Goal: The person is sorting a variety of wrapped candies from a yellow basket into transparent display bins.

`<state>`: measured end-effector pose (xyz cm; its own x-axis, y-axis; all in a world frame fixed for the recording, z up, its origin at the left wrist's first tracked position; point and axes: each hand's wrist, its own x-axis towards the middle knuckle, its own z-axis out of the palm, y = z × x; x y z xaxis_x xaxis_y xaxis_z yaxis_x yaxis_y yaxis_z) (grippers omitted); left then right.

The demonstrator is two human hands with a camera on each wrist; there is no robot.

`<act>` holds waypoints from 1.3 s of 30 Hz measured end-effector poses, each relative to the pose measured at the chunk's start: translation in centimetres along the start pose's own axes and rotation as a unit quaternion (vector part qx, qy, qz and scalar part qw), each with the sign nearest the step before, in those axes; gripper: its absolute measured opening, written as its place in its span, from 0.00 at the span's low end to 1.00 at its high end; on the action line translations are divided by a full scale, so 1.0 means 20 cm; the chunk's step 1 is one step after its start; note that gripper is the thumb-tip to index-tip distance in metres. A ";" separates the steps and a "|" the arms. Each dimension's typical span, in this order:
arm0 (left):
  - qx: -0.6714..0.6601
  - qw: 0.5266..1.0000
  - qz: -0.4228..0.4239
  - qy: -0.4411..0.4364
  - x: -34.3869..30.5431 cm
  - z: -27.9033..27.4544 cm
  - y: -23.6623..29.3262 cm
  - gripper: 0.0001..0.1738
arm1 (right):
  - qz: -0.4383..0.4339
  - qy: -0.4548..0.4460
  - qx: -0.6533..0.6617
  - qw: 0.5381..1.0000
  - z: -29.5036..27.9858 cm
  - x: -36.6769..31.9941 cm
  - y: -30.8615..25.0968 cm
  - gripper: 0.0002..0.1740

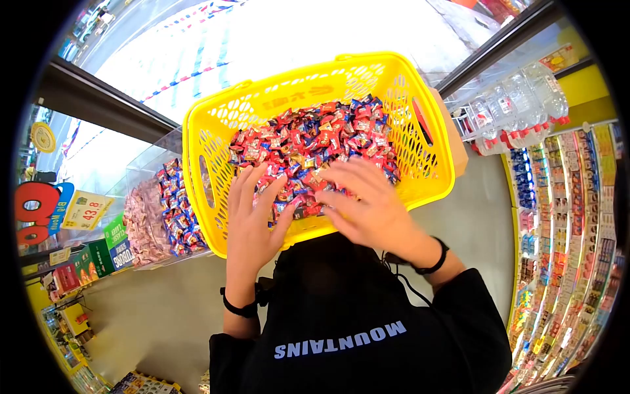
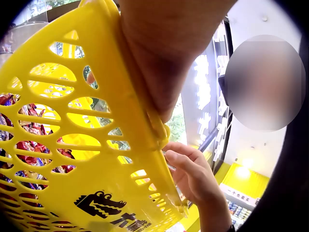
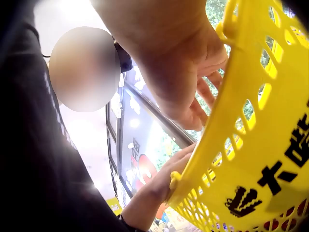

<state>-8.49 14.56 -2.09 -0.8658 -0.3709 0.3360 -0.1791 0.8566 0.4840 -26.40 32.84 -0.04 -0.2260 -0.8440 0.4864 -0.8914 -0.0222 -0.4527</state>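
A yellow plastic basket [image 1: 433, 174] with perforated walls holds a wide heap of small wrapped candies [image 1: 308, 141], mostly red and blue. My left hand [image 1: 252, 210] reaches over the near rim at the left, its fingers spread out above the candies. At the right, my right hand [image 1: 367, 203] leans over the same rim with extended fingers, the tips right at the heap. Both wrist views look at the basket's outer wall from below, where a black crocodile logo [image 2: 100, 204] shows. In those views the rim hides part of the fingers.
Left of the basket stands a clear bin of pink and blue packets [image 1: 147, 223] beside a price sign [image 1: 87, 210]. A cardboard box [image 1: 453, 134] is behind the basket's right end. Bottled water [image 1: 518, 108] and stocked shelves [image 1: 558, 249] line the right side.
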 end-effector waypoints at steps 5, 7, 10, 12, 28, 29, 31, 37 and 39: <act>-0.015 1.000 -0.001 -0.017 -0.01 0.00 -0.02 0.29 | 0.011 0.009 -0.068 0.998 -0.16 0.23 0.12 0.12; -0.014 1.000 0.006 -0.016 -0.02 -0.01 -0.03 0.28 | 0.029 -0.037 -0.078 0.996 -0.17 0.35 0.22 0.09; -0.014 1.000 0.012 -0.005 -0.02 -0.01 -0.03 0.29 | 0.070 -0.159 -0.138 0.975 -0.12 0.49 0.39 0.09; -0.023 1.000 0.010 0.001 -0.02 0.00 -0.04 0.29 | 0.111 -0.252 -0.194 0.942 -0.03 0.49 0.53 0.12; 0.001 0.999 -0.028 0.018 -0.05 0.03 -0.04 0.29 | 0.196 -0.502 -0.345 0.769 0.26 0.41 0.80 0.26; 0.001 0.999 -0.032 0.017 -0.05 0.04 -0.05 0.29 | 0.201 -0.502 -0.334 0.772 0.24 0.43 0.76 0.26; 0.001 0.999 -0.037 0.015 -0.05 0.04 -0.05 0.30 | 0.182 -0.457 -0.288 0.822 0.19 0.46 0.68 0.22; 0.008 1.000 -0.026 0.015 -0.04 0.03 -0.04 0.33 | -0.069 -0.157 -0.181 0.969 0.04 0.38 0.25 0.19; 0.008 1.000 -0.009 0.021 -0.04 0.02 -0.03 0.34 | -0.101 -0.121 -0.186 0.970 0.06 0.32 0.10 0.17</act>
<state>-7.87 14.42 -2.92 -0.8424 -0.4002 0.3609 -0.2022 0.8555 0.4766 -29.19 26.75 1.34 0.0268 -0.9443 0.3281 -0.9981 -0.0437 -0.0443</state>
